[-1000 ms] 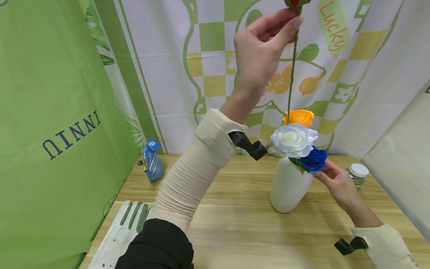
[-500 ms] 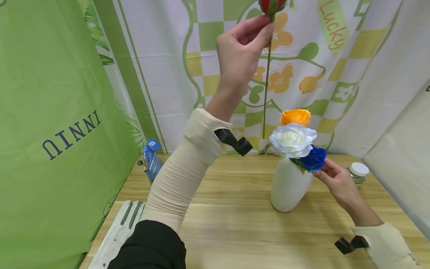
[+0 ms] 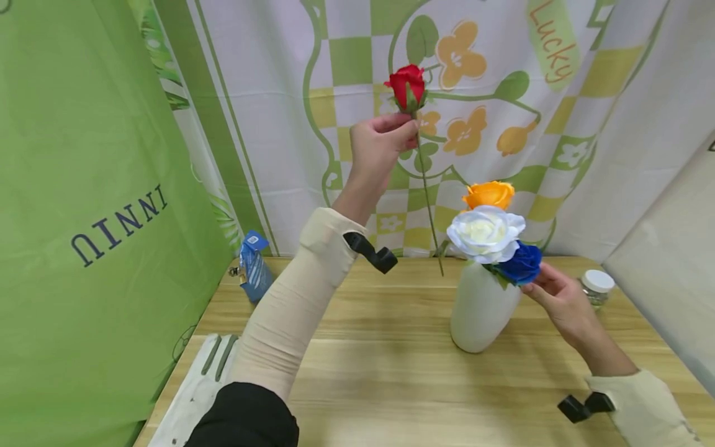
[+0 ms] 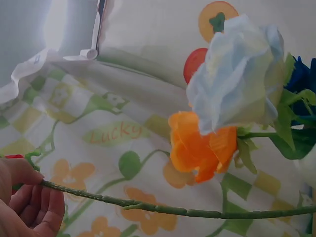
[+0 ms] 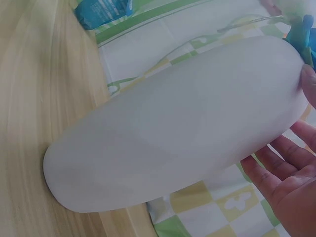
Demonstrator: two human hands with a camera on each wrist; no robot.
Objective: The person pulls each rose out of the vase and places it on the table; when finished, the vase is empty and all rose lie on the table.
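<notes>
My left hand (image 3: 380,146) pinches a red artificial rose (image 3: 408,85) just under its bloom, up in front of the curtain. The rose's long green stem (image 4: 163,210) slants down to the right, its lower end out of the vase and left of it. A white vase (image 3: 483,310) stands on the table and bears an orange rose (image 3: 489,195), a white rose (image 3: 487,234) and a blue rose (image 3: 521,263). Beside the blue bloom, my right hand (image 3: 564,304) holds the vase near its top. In the right wrist view, thumb and fingers lie on either side of the vase.
A lidded jar (image 3: 596,287) stands behind my right hand. At the table's left are a blue packet (image 3: 256,273) and a white slatted item (image 3: 190,391), partly behind my left sleeve. A patterned curtain (image 3: 268,124) hangs along the back.
My left hand has moved left and then down with the red rose, bringing its whole bloom into view. The stem has swung away from the vase. My right hand stays at the vase.
</notes>
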